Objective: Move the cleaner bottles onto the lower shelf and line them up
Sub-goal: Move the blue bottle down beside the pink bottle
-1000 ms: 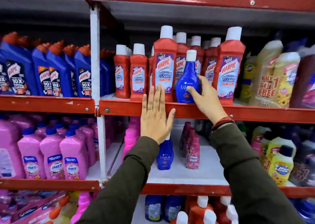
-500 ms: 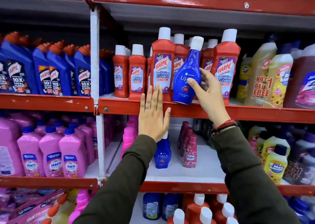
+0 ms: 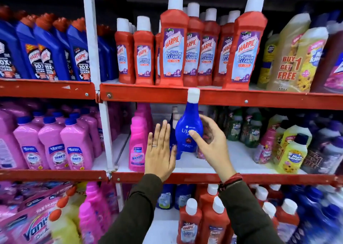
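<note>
My right hand [image 3: 211, 143] grips a blue Ujala bottle [image 3: 188, 125] with a white cap, holding it upright in front of the lower shelf [image 3: 259, 178], just above the white shelf board. Its cap overlaps the red rail of the upper shelf [image 3: 148, 95]. My left hand [image 3: 160, 149] is flat with fingers together, held upright just left of the bottle. A second blue bottle [image 3: 172, 132] stands on the lower shelf behind my left hand, mostly hidden.
Red Harpic bathroom cleaner bottles [image 3: 173, 45] fill the upper shelf. A pink Vanish bottle [image 3: 137, 143] stands left of my hands, small pink bottles [image 3: 201, 151] behind the right hand, yellow bottles [image 3: 293, 154] to the right. A white upright post [image 3: 96, 76] divides the bays.
My right hand has brought the blue bottle down from the upper shelf to the lower shelf level. My left hand dropped from the upper rail alongside it. The view tilted downward.
</note>
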